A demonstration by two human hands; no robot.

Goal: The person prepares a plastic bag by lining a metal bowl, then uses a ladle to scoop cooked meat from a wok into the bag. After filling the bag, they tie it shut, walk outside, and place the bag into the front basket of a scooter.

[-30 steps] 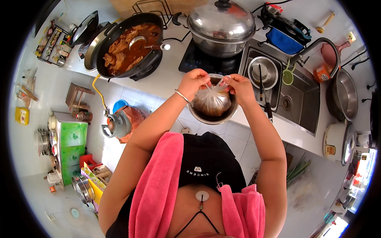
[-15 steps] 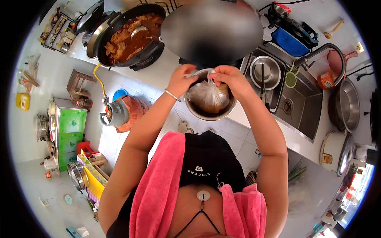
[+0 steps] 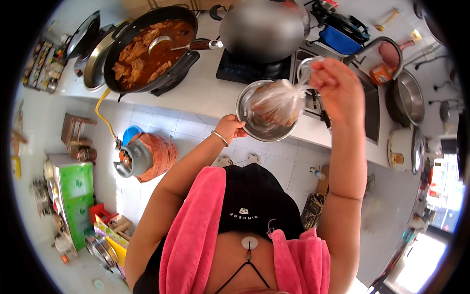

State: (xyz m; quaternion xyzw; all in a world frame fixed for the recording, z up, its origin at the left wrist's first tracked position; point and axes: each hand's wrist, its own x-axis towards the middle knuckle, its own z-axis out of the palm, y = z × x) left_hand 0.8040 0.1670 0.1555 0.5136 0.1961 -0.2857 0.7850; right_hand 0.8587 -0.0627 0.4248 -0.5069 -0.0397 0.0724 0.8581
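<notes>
just hoisted clear bag (image 3: 278, 102) over steel bowl (image 3: 269, 134) | pinching bag's top with right hand (image 3: 339, 88) | gripping rim with left hand (image 3: 231, 129) | so handling each separately now

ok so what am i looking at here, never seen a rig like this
No machine: these are a person's bare hands, seen from above through a fisheye camera worn on the head, which bends edges. The left hand holds a round silver metal bowl by its rim; the right hand holds a clear plastic bag with brownish contents above the bowl. Along the white counter are a round black pan of reddish-brown stew and a large, blurred metal pot on a flat black cooktop.
</notes>
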